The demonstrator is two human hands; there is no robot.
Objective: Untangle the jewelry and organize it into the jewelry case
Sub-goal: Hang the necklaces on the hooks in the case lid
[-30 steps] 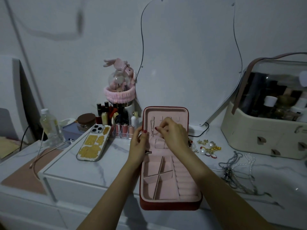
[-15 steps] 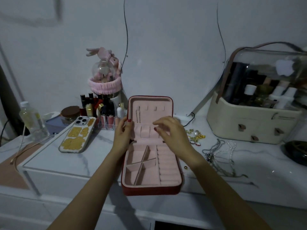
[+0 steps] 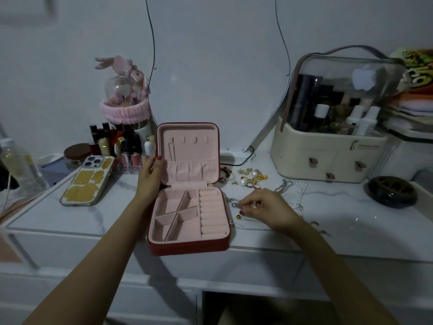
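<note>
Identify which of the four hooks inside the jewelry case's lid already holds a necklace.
The leftmost hook: a thin chain hangs from it, while the other three are bare.

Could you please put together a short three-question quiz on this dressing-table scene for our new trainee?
1. True or false: the left hand holds the upright lid of the open red jewelry case with pink lining.
2. Where is the right hand? A) inside the case; B) on the white marble-look tabletop right of the case, at a thin silver chain; C) on the phone in its gold-patched clear cover.
3. Fill in: the cluster of gold and pearl earrings lies on the ___ of the case.

Key: 1 true; 2 B; 3 right.
</note>
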